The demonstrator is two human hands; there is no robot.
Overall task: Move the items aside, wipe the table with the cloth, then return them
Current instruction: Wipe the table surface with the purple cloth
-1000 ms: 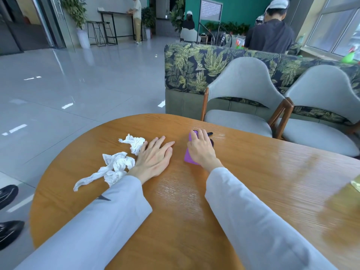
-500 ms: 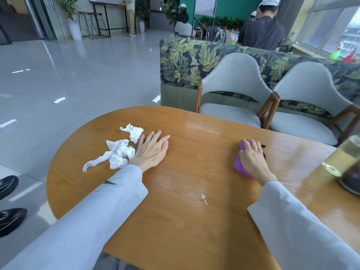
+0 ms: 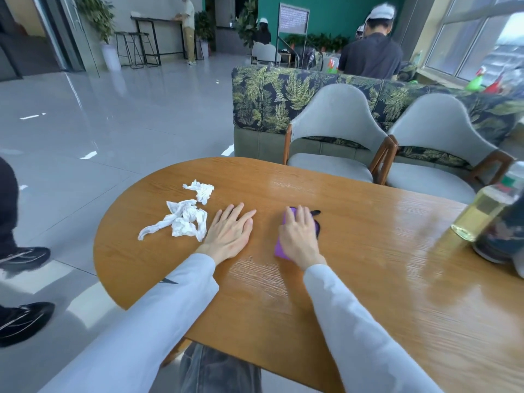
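Observation:
My right hand [image 3: 297, 236] presses a purple cloth [image 3: 279, 248] flat onto the wooden table [image 3: 368, 279], near its middle. Most of the cloth is hidden under the palm; a dark edge sticks out beyond the fingers. My left hand [image 3: 231, 232] lies flat on the table with fingers apart, holding nothing, a little to the left of the cloth. Two crumpled white tissues [image 3: 184, 219] lie just left of my left hand. At the right edge stand a bottle of yellowish liquid [image 3: 482, 214] and a dark container [image 3: 507, 236], blurred.
Two grey chairs [image 3: 337, 129] stand behind the table, with a leaf-patterned sofa [image 3: 278, 97] beyond them. A person's dark shoes [image 3: 22, 321] are on the floor at the left. Other people stand and sit farther back in the room.
My right hand slid the purple cloth out to the right, then back left toward my left hand. My left hand and the tissues stayed in place.

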